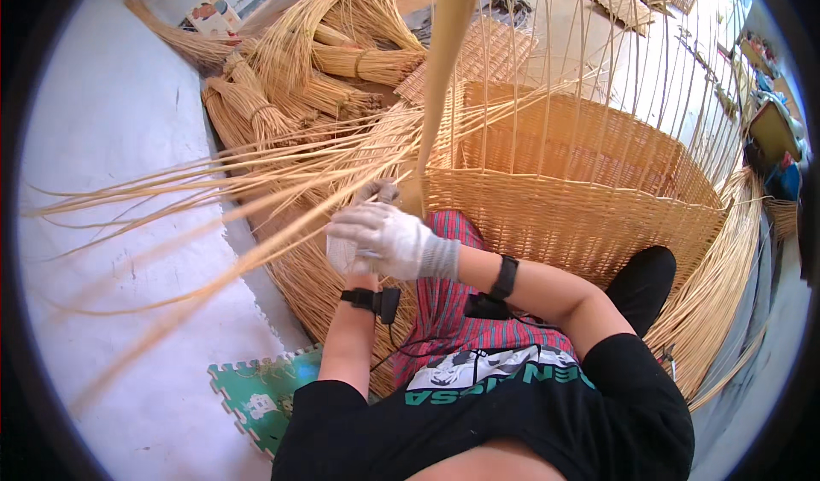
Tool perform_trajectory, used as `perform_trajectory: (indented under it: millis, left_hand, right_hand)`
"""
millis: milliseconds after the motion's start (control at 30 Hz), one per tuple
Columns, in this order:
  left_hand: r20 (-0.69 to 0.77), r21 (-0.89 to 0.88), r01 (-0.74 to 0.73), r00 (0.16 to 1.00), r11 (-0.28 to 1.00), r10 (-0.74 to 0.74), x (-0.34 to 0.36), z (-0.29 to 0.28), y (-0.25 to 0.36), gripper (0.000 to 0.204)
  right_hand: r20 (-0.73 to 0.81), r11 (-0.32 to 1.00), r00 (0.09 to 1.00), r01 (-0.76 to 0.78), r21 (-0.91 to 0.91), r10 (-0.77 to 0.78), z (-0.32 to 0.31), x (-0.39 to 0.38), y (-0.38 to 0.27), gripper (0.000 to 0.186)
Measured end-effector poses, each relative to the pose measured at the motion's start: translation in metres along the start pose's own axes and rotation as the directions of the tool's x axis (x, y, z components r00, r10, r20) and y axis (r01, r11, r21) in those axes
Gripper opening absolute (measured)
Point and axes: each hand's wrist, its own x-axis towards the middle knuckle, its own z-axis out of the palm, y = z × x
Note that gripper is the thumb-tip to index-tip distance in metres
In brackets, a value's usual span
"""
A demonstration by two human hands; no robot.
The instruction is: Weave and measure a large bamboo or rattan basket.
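Note:
A large rectangular wicker basket (pixel 572 216) stands in front of me, with thin upright stakes (pixel 547 45) rising from its woven wall. At its near left corner, my two gloved hands meet. My left hand (pixel 343 255) is partly covered by the right; its fingertips show beside a bundle of long wicker strands (pixel 282 169), closed around strands there. Across it lies my right hand (pixel 389 235), its fingers curled over the left glove; what they grip is hidden. A thick, blurred pale stake (pixel 444 62) rises close to the camera, just beyond my hands.
Tied bundles of wicker (pixel 363 62) lie at the far left beside a white wall (pixel 120 139). More loose strands (pixel 726 293) spread along the basket's right side. Near my left elbow is a green foam mat (pixel 256 400). Flat woven panels (pixel 615 2) lie farther back.

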Motion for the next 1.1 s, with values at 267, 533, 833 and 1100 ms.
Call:
perform_trajectory:
  millis: [267,533,833,1100]
  left_hand:
    - [0.658,-0.282,0.454,0.732,0.845,-0.174,0.050,-0.045,-0.044,0.037]
    - [0.716,-0.190,0.505,0.659,0.842,-0.233,0.026,-0.053,-0.006,0.037]
    - [0.306,-0.265,-0.403,0.827,0.876,0.472,0.125,0.018,0.064,0.093]
    - [0.223,-0.740,0.128,0.973,0.660,0.061,0.129,0.003,0.021,0.043]
  right_hand:
    - [0.204,0.976,0.955,-0.218,-0.001,0.214,-0.013,-0.006,-0.023,0.063]
    - [0.676,0.991,0.733,-0.130,0.028,0.077,0.023,0.014,-0.018,0.051]
    - [0.398,0.986,0.906,-0.101,-0.131,0.145,0.015,-0.004,-0.023,0.043]
    - [0.070,0.874,0.873,-0.474,-0.109,0.482,-0.097,-0.087,-0.021,0.031]
